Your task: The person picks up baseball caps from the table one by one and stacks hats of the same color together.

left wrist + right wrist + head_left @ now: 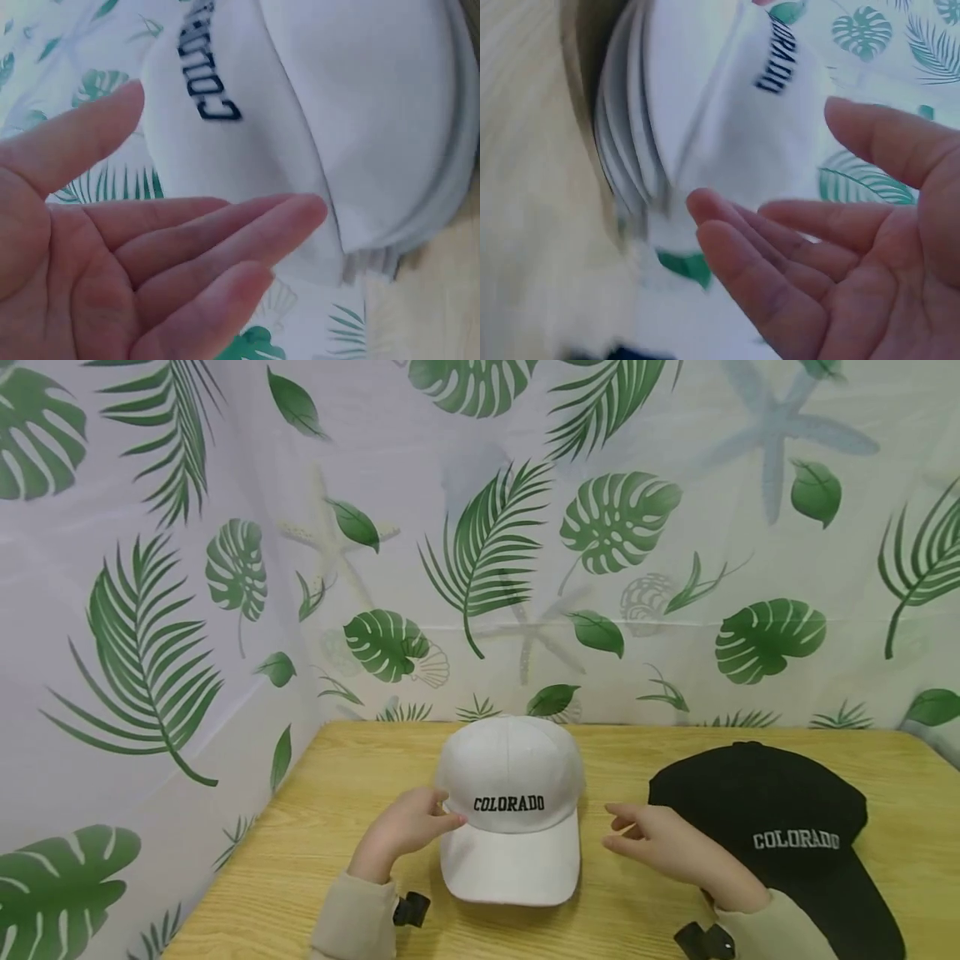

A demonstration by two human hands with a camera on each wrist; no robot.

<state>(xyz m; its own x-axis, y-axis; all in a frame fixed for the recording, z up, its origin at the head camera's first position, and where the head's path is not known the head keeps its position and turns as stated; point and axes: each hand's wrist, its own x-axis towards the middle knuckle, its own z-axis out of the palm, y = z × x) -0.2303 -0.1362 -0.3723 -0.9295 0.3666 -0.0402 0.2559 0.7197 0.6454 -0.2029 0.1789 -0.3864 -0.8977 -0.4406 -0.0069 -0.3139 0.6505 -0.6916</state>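
A white baseball cap with dark COLORADO lettering sits on the wooden table, brim toward me. Both wrist views show several white brims layered under one another, so it is a stack of caps. At its left side is my left hand, fingers loosely extended, thumb tip overlapping the cap's edge in the head view; whether it touches I cannot tell. My right hand hovers off the cap's right side, holding nothing, fingers relaxed. Right of that hand lies a black cap with white COLORADO lettering.
The wood-grain table meets a leaf-patterned cloth backdrop at its back and left. A dark wrist-camera mount sits at the left cuff, another dark mount at the right one. The black cap's brim reaches the front right.
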